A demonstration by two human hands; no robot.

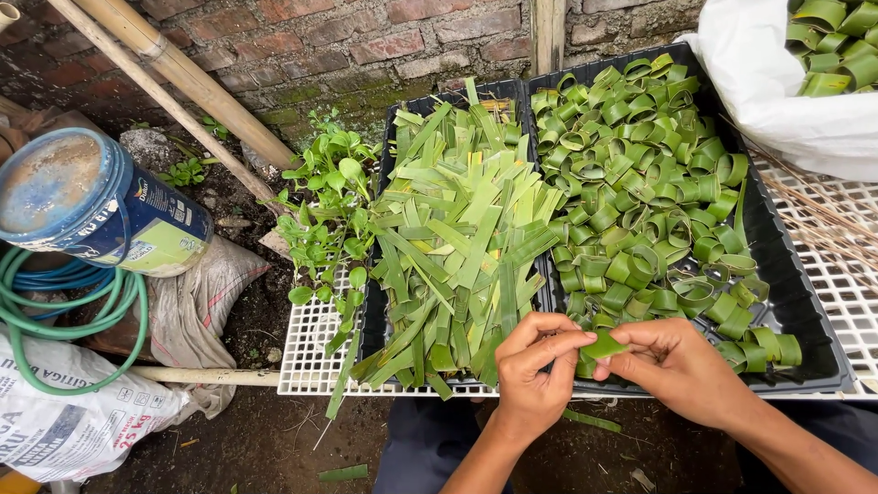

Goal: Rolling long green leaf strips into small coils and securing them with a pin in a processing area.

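**Green leaf strip curled between your two hands over black trays**

Low in the frame, just right of centre, your left hand (538, 366) and right hand (677, 364) meet over the near edge of the trays. Both are closed in a pinch on one short green leaf strip (604, 346), fingertips of each hand on its ends, so the strip lies between them and just above the tray rim.

Directly above your hands, the right-hand black tray (805, 302) is heaped with rolled leaf rings (640, 183), filling the upper right of centre. Beside it, touching along one side, the left-hand black tray (373, 322) carries a pile of flat cut leaf strips (457, 238) lying crosswise over one another. Both trays rest on a white grid table (311, 357), whose open lattice shows at lower centre-left and along the right edge.

At the upper right corner, a white bag (777, 91) holds more green rings. Left of the trays, a small leafy plant (329, 210) grows against the brick wall (366, 46). Further left sit a blue paint bucket (101, 206) lying on its side, a coiled green hose (55, 320), and printed white sacks (73, 412) in the lower left corner. Bamboo poles (174, 73) lean across the upper left.
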